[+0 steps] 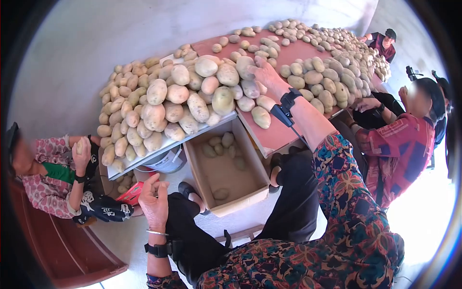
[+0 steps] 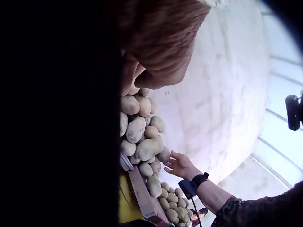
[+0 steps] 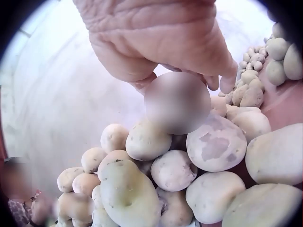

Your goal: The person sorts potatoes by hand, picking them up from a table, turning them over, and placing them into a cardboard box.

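Note:
My right hand [image 1: 269,79] reaches over the table to the back of the potato heap [image 1: 192,91]. In the right wrist view, thumb and fingers are around a roundish potato [image 3: 177,101], blurred in that view, at the top of the heap. Beneath it lie more potatoes, among them a long pale one [image 3: 129,194] and one with peeling skin [image 3: 217,142]. My left hand [image 1: 154,202] is raised in front of the table edge, fingers loosely bent, with nothing in it. From the left wrist, the left hand [image 2: 161,61] looms large before the heap.
A cardboard box [image 1: 262,192] with several potatoes stands on the floor between my legs, below the table edge. Beside it is a bucket [image 1: 166,161]. The reddish tabletop [image 1: 269,130] carries more piles. People sit at left [image 1: 53,168] and right [image 1: 399,149].

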The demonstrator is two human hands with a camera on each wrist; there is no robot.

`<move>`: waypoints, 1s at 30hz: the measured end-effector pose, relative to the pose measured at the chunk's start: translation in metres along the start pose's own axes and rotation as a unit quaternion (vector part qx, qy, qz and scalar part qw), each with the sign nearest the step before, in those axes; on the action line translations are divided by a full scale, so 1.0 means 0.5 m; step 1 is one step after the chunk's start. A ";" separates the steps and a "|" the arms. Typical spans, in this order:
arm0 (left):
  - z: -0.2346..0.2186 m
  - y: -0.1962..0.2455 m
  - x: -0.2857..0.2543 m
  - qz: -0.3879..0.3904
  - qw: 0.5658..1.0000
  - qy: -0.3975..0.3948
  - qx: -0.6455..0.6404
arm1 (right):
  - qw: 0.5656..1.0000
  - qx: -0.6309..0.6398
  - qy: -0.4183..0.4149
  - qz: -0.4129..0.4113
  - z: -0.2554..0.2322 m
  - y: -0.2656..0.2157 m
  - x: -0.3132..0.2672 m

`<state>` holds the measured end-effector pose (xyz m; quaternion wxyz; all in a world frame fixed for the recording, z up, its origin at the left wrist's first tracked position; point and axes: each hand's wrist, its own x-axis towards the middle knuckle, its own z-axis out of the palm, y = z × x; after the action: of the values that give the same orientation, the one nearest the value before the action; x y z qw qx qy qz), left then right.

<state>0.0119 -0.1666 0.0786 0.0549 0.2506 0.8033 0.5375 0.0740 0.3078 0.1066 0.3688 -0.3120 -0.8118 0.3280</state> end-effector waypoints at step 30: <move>0.119 -0.015 0.152 0.007 0.888 -0.301 0.347 | 0.725 -0.215 -0.647 0.095 0.276 0.081 -0.499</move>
<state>-0.0353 -0.0839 0.0608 0.1998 0.4086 0.8820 0.1237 0.1068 0.1029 -0.0934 -0.3560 -0.1707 -0.8682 0.3004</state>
